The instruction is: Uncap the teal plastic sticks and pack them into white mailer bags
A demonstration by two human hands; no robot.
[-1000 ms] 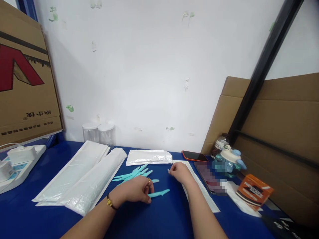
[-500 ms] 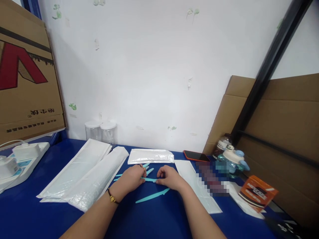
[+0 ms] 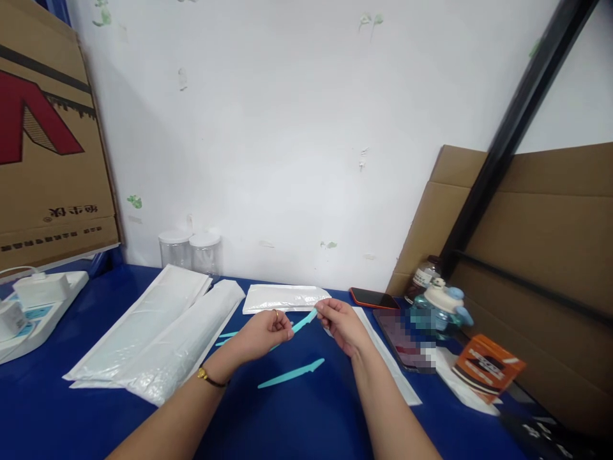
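Observation:
A slim turquoise plastic piece [image 3: 304, 321] slants up to the right between my hands. My right hand [image 3: 341, 324] pinches its upper end. At its lower part, the fingertips of my left hand [image 3: 267, 332] are closed on it. Below them, a similar loose turquoise piece [image 3: 291, 374] lies on the blue table [image 3: 278, 421]. More turquoise pieces [image 3: 228, 335] lie partly hidden behind my left hand. A white padded envelope [image 3: 282, 298] lies just beyond the hands.
White padded envelopes [image 3: 138, 319] lie at the left, near a power strip [image 3: 71, 300] and two clear jars [image 3: 205, 255]. At the right are a phone [image 3: 373, 298], a flat white envelope [image 3: 390, 367], a teal bottle [image 3: 438, 313] and an orange packet [image 3: 486, 370].
Both hands have risen slightly with the turquoise piece, which now tilts up to the right instead of lying nearly level. My right hand has moved up and right. The view has shifted slightly.

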